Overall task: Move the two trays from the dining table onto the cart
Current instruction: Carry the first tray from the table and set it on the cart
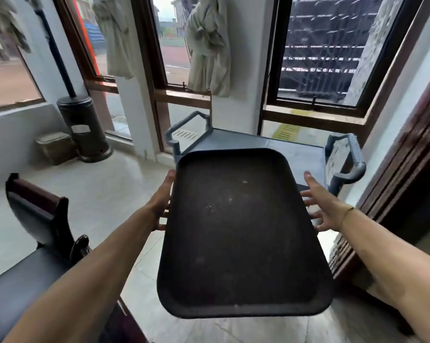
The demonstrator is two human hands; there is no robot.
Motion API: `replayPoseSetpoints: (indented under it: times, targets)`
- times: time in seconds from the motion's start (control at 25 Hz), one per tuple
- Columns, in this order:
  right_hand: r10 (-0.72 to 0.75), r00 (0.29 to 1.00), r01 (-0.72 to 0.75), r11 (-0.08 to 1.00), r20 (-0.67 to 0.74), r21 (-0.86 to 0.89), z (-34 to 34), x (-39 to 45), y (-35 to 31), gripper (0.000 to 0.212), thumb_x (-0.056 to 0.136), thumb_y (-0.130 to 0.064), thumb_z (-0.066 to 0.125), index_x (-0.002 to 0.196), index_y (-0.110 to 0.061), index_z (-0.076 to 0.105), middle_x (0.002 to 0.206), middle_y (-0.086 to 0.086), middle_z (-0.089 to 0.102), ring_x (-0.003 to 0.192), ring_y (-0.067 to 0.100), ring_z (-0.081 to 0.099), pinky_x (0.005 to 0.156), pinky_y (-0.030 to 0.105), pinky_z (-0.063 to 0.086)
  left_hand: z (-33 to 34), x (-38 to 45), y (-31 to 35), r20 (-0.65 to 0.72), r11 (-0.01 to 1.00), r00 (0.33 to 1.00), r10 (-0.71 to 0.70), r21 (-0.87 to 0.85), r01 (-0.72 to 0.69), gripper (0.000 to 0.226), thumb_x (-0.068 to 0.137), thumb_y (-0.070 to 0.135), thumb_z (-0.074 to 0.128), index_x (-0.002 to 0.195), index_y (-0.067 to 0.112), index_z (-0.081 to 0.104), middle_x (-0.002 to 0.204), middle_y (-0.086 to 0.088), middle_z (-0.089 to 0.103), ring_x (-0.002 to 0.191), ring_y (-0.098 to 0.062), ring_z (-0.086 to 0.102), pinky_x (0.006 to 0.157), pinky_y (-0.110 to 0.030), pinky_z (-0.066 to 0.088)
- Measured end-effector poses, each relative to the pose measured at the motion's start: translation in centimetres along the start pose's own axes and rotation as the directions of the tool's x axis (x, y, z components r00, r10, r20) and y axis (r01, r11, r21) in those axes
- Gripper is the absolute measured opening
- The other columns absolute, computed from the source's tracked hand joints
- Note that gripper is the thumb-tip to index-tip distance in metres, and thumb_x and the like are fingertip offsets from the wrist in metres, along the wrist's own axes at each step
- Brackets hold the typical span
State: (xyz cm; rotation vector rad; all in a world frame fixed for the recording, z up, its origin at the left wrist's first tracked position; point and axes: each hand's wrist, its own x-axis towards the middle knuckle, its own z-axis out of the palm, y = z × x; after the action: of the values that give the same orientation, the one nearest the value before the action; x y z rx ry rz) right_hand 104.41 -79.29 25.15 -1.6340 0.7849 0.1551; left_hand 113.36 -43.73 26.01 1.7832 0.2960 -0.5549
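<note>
A dark, empty tray (241, 233) hangs level in front of me, its far end over the top of the grey cart (304, 155) and its near end above the floor. My left hand (160, 204) grips the tray's left edge, thumb against the rim and fingers underneath. My right hand (319, 206) is by the right edge with its fingers spread. Its fingertips reach the rim while the thumb stands clear of it. I see only this one tray. The dining table is out of view.
The cart stands under the windows, with a handle at its left end (188, 126) and another at its right end (352, 159). A dark wooden chair (39, 219) is at my lower left. A patio heater base (81, 127) stands in the left corner, and a wooden door frame (407, 169) rises on the right.
</note>
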Motion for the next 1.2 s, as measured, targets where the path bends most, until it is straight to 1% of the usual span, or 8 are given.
replayPoseSetpoints:
  times: [0.08, 0.24, 0.64, 0.72, 0.84, 1.0, 1.12, 1.2]
  targets:
    - [0.015, 1.0, -0.015, 1.0, -0.014, 0.01, 0.4, 2.3, -1.5, 0.081, 0.07, -0.09, 0.034, 0.101, -0.022, 0.064, 0.106, 0.005, 0.061, 0.096, 0.03, 0.059, 0.082, 0.046, 0.048, -0.2, 2.9, 1.9, 0.02, 1.0, 1.0, 0.006, 0.001, -0.006, 0.094, 0.058, 0.1, 0.03, 0.099, 0.021, 0.063, 0.104, -0.006, 0.064, 0.095, -0.025, 0.06, 0.07, -0.039, 0.048]
    - [0.041, 0.999, -0.04, 0.999, -0.016, 0.026, 1.1, 6.7, -4.5, 0.081, 0.073, -0.088, 0.034, 0.103, -0.02, 0.065, 0.111, 0.005, 0.06, 0.107, 0.032, 0.056, 0.1, 0.056, 0.042, -0.2, 8.5, 4.8, 0.035, 1.0, 0.999, 0.017, -0.016, -0.016, 0.098, 0.06, 0.098, 0.03, 0.116, 0.023, 0.058, 0.104, -0.005, 0.064, 0.093, -0.024, 0.06, 0.067, -0.039, 0.048]
    - [0.044, 0.997, -0.047, 0.998, 0.059, 0.043, 2.1, 21.8, -12.2, 0.074, 0.077, -0.084, 0.035, 0.103, -0.019, 0.06, 0.107, 0.007, 0.059, 0.096, 0.031, 0.057, 0.079, 0.046, 0.048, 2.3, 22.1, 12.0, -0.049, 1.0, 0.999, 0.008, -0.028, -0.01, 0.077, 0.066, 0.094, 0.032, 0.096, 0.028, 0.058, 0.098, -0.001, 0.063, 0.087, -0.022, 0.059, 0.058, -0.034, 0.042]
    - [0.054, 0.995, -0.056, 0.998, 0.079, 0.026, 1.6, 24.7, -13.9, 0.074, 0.078, -0.084, 0.034, 0.103, -0.019, 0.059, 0.108, 0.007, 0.058, 0.096, 0.031, 0.056, 0.073, 0.043, 0.047, 3.2, 24.8, 14.2, -0.073, 1.0, 0.997, 0.002, -0.024, -0.004, 0.08, 0.067, 0.094, 0.032, 0.101, 0.026, 0.059, 0.098, -0.001, 0.063, 0.087, -0.022, 0.059, 0.058, -0.034, 0.041]
    - [0.055, 0.991, -0.053, 0.998, 0.12, -0.026, 0.7, 29.5, -16.6, 0.078, 0.079, -0.084, 0.029, 0.113, -0.018, 0.055, 0.109, 0.007, 0.057, 0.103, 0.033, 0.055, 0.087, 0.052, 0.044, 4.7, 28.9, 16.7, -0.084, 0.999, 0.996, -0.024, -0.03, 0.022, 0.091, 0.07, 0.092, 0.032, 0.12, 0.02, 0.058, 0.104, -0.003, 0.062, 0.09, -0.021, 0.058, 0.061, -0.035, 0.042]
    - [0.075, 0.988, -0.071, 0.997, 0.134, -0.034, -0.1, 34.3, -18.6, 0.081, 0.078, -0.085, 0.029, 0.119, -0.019, 0.053, 0.109, 0.007, 0.057, 0.11, 0.036, 0.053, 0.092, 0.055, 0.043, 6.3, 33.4, 19.3, -0.101, 0.999, 0.994, -0.035, -0.022, 0.033, 0.089, 0.076, 0.088, 0.03, 0.121, 0.017, 0.06, 0.105, -0.006, 0.065, 0.09, -0.024, 0.059, 0.072, -0.039, 0.045]
    - [0.072, 0.99, -0.07, 0.997, 0.125, -0.018, -0.5, 37.3, -19.8, 0.08, 0.078, -0.084, 0.029, 0.118, -0.019, 0.053, 0.107, 0.006, 0.057, 0.106, 0.034, 0.054, 0.09, 0.055, 0.045, 7.4, 36.7, 21.4, -0.075, 0.995, 0.996, -0.039, -0.089, 0.032, 0.077, 0.082, 0.08, 0.036, 0.107, 0.012, 0.063, 0.08, -0.006, 0.075, 0.067, -0.022, 0.069, 0.048, -0.029, 0.053]
    - [0.077, 0.99, -0.076, 0.997, 0.117, -0.012, -0.4, 39.0, -20.5, 0.079, 0.079, -0.083, 0.03, 0.118, -0.018, 0.053, 0.109, 0.007, 0.057, 0.103, 0.034, 0.055, 0.09, 0.055, 0.045, 7.8, 39.1, 22.4, -0.067, 0.996, 0.997, -0.029, -0.084, 0.023, 0.078, 0.082, 0.08, 0.036, 0.115, 0.014, 0.06, 0.092, -0.006, 0.072, 0.08, -0.023, 0.067, 0.059, -0.032, 0.051]
